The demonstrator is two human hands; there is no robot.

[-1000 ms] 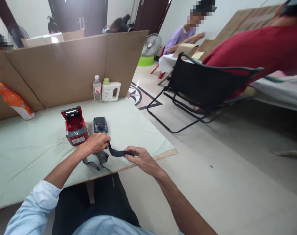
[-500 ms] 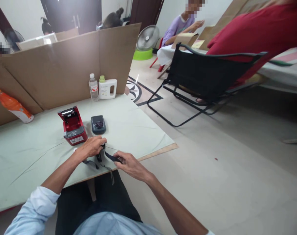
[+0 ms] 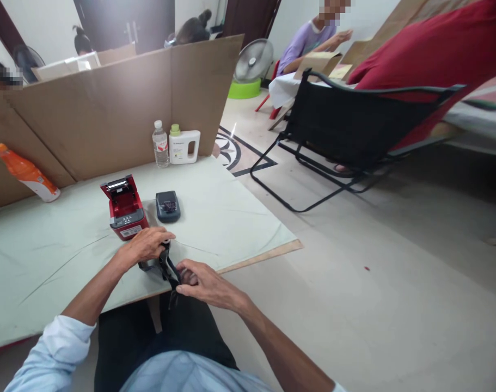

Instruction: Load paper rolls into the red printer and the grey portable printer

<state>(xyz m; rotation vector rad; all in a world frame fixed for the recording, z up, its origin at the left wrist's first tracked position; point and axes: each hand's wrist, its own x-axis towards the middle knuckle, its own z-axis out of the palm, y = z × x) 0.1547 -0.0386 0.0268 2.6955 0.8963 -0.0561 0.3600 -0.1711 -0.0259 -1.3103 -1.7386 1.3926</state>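
Note:
At the table's near edge, a black strap (image 3: pixel 168 268) hangs bunched between my two hands. My left hand (image 3: pixel 146 245) is closed over its upper end, where a small pale round part shows under the fingers. My right hand (image 3: pixel 207 284) pinches the strap lower down, with thumb and fingers curled. Its loose lower end dangles past the table edge. Just beyond my left hand stands a red label printer (image 3: pixel 129 219) with its lid raised. Right of the printer lies a small dark grey device (image 3: pixel 167 207) with a shiny top window.
Behind the table (image 3: pixel 215 207) stands a cardboard partition (image 3: pixel 121 103). Along it are an orange bottle (image 3: pixel 25 173), a clear water bottle (image 3: pixel 160 146) and a white jug (image 3: pixel 184 146). A black folding chair (image 3: pixel 354 125), a fan (image 3: pixel 253 61) and other people are to the right and beyond.
My right hand has moved left and slightly down, closer to my left hand. The strap, stretched sideways before, now hangs bunched downward. The view has shifted slightly.

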